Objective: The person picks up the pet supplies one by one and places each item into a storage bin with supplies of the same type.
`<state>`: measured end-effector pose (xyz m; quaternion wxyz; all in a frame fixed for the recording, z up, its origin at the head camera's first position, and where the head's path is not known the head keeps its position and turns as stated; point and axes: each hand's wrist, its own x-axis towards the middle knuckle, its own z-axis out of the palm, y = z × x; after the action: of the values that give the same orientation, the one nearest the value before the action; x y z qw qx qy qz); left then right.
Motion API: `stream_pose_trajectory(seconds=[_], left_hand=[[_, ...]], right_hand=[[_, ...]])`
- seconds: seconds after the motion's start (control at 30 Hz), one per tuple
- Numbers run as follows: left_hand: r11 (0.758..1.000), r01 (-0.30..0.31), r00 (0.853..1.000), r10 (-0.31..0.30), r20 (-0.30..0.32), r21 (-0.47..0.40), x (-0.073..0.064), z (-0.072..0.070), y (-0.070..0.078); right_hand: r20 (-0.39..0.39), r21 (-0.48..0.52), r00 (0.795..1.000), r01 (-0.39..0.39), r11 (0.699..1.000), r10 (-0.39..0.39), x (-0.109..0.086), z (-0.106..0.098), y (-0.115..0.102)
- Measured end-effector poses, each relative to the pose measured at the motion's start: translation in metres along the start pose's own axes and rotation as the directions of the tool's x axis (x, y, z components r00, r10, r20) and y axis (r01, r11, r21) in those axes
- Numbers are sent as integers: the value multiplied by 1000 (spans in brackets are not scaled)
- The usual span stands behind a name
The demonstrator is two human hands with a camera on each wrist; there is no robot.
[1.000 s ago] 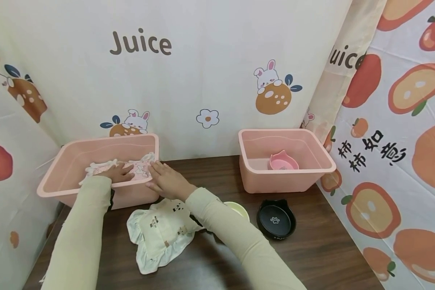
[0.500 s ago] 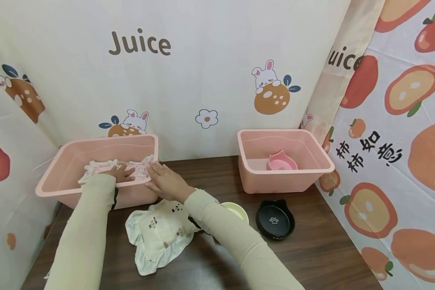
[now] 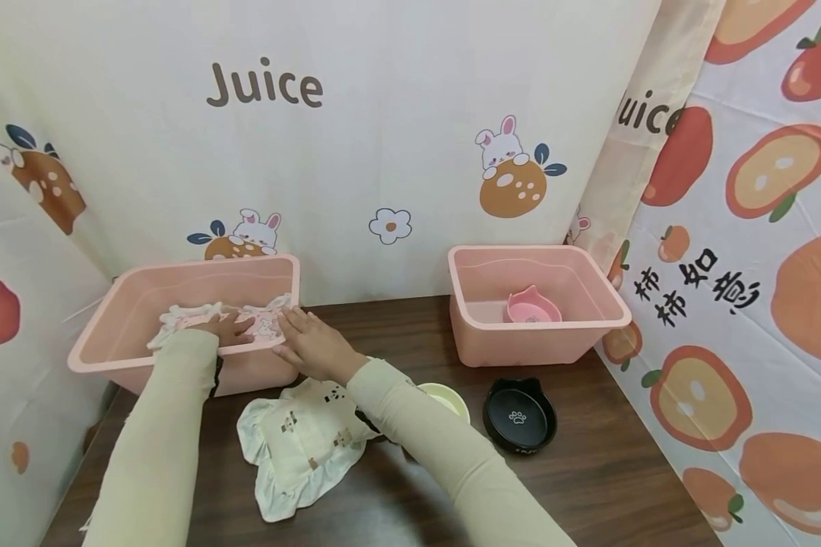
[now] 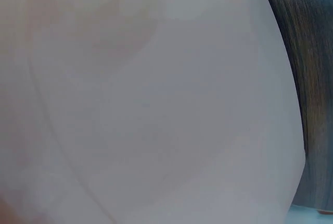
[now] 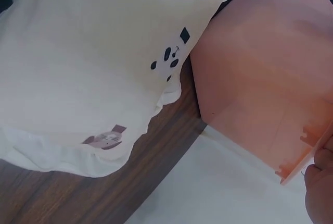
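In the head view, my left hand (image 3: 229,328) reaches into the left pink bin (image 3: 178,272) and rests on a pink-and-white printed cloth (image 3: 267,323) with a frilled edge. Its fingers lie spread over the cloth. My right hand (image 3: 317,346) lies against the bin's right front corner, fingers extended at the rim; the right wrist view catches part of this hand (image 5: 320,190) by the rim. Below the right forearm is a cream frilled cushion (image 3: 301,437) with small animal prints, partly covered by the sleeve. The left wrist view holds mostly a blurred pale pink bin wall (image 4: 182,104).
A second pink bin (image 3: 537,346) at right contains a pink cat-eared bowl (image 3: 534,305). In front of it sits a black cat-eared bowl (image 3: 520,416). A pale yellow bowl (image 3: 448,399) is half hidden behind the right sleeve. Printed curtains enclose the dark wooden table (image 3: 588,486).
My left hand has shifted slightly to the right over the cloth since the first frame. The right hand keeps its place at the bin's corner.
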<state>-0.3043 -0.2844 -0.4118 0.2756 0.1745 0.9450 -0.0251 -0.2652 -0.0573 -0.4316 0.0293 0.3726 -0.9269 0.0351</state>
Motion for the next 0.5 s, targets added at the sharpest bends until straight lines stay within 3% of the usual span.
stream_pose_trajectory(seconds=[0.1,0.17,0.3,0.5], left_hand=[[993,36,999,-38,-15,-114,2,1,-4],[973,64,997,-72,-29,-220,3,1,-5],[959,58,994,-80,-68,-279,6,2,-9],[987,8,988,-33,-154,-159,4,1,-8]], right_hand=[[-3,-12,1000,8,1000,-8,0,-1,0],[-6,-14,1000,12,1000,-12,-1,-2,-1],[-8,-17,1000,17,1000,-17,-1,-2,-2],[0,-24,1000,12,1000,-12,-2,-2,-3]])
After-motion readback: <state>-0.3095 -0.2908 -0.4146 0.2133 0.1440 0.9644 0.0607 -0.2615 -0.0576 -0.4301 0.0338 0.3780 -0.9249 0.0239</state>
